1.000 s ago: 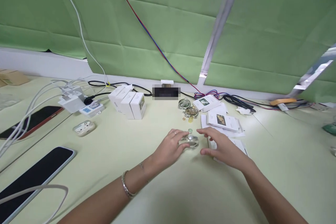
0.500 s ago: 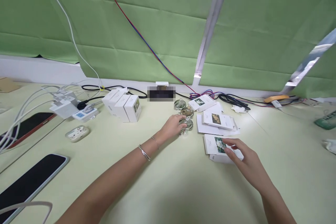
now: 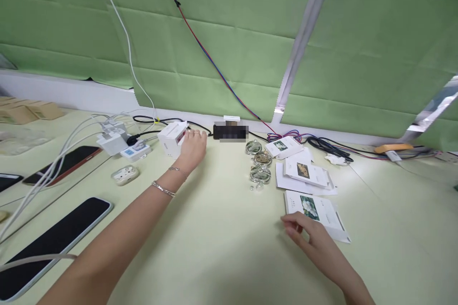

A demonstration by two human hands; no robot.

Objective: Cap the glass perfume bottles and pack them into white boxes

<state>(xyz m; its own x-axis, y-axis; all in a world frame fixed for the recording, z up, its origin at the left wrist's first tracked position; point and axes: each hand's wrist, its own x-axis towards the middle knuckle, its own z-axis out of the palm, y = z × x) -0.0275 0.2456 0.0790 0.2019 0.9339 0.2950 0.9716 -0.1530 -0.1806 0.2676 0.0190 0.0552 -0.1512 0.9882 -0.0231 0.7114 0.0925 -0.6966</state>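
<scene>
My left hand (image 3: 193,147) is at the upright white boxes (image 3: 168,140) at the back left, its fingers curled down over the right-hand end of the group. The palm side is hidden, but the hand appears closed round a box. My right hand (image 3: 307,238) hovers at the front left corner of a flat white box (image 3: 331,214) with a white-flower picture. Its thumb and forefinger are a little apart, with nothing between them. Between the hands, several round, shiny clear pieces (image 3: 260,175) lie in a column, with small clear bits at its near end.
Behind the flat box lie another flat box (image 3: 306,171) and white card (image 3: 286,183), with a smaller picture box (image 3: 284,147) further back. Chargers (image 3: 111,140), an earbud case (image 3: 125,175) and a phone (image 3: 57,243) occupy the left. Black cable (image 3: 329,147) lies coiled along the back.
My left hand has left the round clear pieces and moved left to the white boxes. My right hand has come off the flower-picture box and drawn back slightly. The view has shifted left.
</scene>
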